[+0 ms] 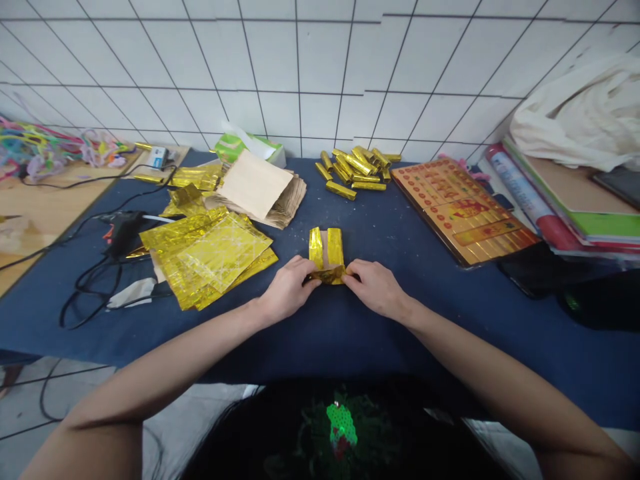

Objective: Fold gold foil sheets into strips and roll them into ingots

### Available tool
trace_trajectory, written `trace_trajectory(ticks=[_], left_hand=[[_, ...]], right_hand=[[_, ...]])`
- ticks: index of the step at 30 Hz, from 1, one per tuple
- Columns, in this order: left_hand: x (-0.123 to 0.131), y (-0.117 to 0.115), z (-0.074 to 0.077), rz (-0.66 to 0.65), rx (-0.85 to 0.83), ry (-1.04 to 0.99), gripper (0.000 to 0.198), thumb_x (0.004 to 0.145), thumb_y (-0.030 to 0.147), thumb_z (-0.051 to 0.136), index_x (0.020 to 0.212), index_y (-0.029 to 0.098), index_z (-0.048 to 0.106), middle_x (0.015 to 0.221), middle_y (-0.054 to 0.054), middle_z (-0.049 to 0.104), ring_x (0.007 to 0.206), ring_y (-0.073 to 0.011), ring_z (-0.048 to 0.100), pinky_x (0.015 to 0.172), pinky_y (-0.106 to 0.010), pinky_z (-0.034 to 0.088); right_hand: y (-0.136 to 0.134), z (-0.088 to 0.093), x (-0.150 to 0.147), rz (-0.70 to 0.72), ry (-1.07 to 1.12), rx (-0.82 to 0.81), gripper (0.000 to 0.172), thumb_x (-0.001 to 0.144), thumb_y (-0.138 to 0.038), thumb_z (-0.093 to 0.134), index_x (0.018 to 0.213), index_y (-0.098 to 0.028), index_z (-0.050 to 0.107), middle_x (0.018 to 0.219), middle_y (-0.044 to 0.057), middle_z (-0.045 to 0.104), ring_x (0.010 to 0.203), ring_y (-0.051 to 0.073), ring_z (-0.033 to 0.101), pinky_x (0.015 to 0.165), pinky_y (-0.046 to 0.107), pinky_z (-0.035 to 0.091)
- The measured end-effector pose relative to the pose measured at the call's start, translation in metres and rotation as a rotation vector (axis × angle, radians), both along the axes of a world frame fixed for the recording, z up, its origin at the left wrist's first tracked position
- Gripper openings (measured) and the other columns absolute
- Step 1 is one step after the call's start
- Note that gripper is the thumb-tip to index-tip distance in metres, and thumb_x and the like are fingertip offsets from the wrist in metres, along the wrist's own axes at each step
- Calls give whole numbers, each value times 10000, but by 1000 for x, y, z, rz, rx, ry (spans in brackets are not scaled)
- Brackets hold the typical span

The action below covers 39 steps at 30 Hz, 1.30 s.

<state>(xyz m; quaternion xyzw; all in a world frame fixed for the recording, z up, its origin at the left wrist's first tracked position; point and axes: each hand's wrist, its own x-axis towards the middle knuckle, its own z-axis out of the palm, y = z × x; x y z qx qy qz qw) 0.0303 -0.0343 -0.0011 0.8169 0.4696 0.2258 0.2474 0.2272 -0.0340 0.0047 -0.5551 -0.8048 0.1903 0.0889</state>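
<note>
A sheet of gold foil paper [335, 245] lies in front of me on the blue cloth, its two sides folded inward over a brown strip. Its near edge is turned up. My left hand [290, 287] pinches the left end of that edge between thumb and fingers. At the right end, my right hand [375, 285] pinches the same edge. Beyond the folded piece sits a heap of small gold foil rolls [357, 165]. Flat gold foil sheets [215, 257] are spread to the left, near a stack of brown paper [257, 187].
A black glue gun [124, 232] with a looping cable lies at left. Behind the brown paper stands a green tissue pack [235, 143]. An orange-gold printed packet [465, 207] rests at right, near stacked books [575, 213] under a white cloth bag [585, 113]. A tiled wall [325, 60] bounds the back.
</note>
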Motion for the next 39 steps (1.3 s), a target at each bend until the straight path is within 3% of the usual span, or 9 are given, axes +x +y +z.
trace_trajectory(ticks=[3,6,15,21,27,31,33,35,39], left_hand=[[0,0,-1,69,-87,-61,126,740,101,589,832,178,552,725,24,515,681,-119,509,641,-244,427],[1,2,-2,93,-126,-67,58,740,142,604,764,171,559,712,19,532,688,-124,519,651,-247,420],[5,2,3,177,-182,94,28,768,187,562,786,187,541,665,26,549,619,-130,531,584,-238,385],[9,1,6,171,-134,317,92,808,231,508,890,193,492,737,-2,596,670,-170,585,582,-259,399],[12,-6,4,126,57,407,276,816,218,500,1084,157,470,906,-64,609,875,-206,572,734,-302,446],[11,-10,3,130,159,493,375,816,259,513,1165,132,460,994,-88,580,945,-239,523,794,-352,433],[10,-11,2,143,190,516,423,812,277,520,1201,127,443,1038,-96,563,961,-250,507,793,-366,428],[10,-12,0,144,212,498,444,813,272,518,1222,124,428,1098,-103,552,1005,-252,491,823,-372,416],[9,-11,-4,93,245,443,413,827,223,487,1225,132,427,1179,-102,552,1135,-241,440,927,-384,358]], right_hand=[[0,1,0,-24,19,-14,182,815,-227,457,661,-198,548,752,6,621,692,152,577,612,280,379],[0,1,0,-39,38,-22,188,805,-253,481,631,-198,529,724,-4,606,649,136,557,578,266,359],[-1,1,-1,-29,-14,-15,210,828,-261,453,653,-188,544,748,3,614,684,146,566,582,263,339],[1,2,-5,-38,-93,2,235,830,-254,425,629,-190,529,732,0,626,668,150,571,550,269,310],[3,2,-6,-39,-105,4,187,794,-266,473,626,-198,515,707,-10,629,642,157,575,541,273,314],[-2,-1,-7,-66,-66,49,84,792,-272,502,781,-207,553,716,-11,639,622,158,578,562,281,372],[-8,-5,-7,-72,-67,150,179,808,-269,495,953,-185,559,825,33,659,701,186,597,619,312,418],[-12,-9,-7,-37,-98,293,285,830,-250,471,1085,-145,540,1040,105,635,910,236,585,747,367,437],[-16,-18,-6,122,-179,422,371,879,-190,357,1223,-137,486,1357,105,443,1274,280,330,992,533,266]])
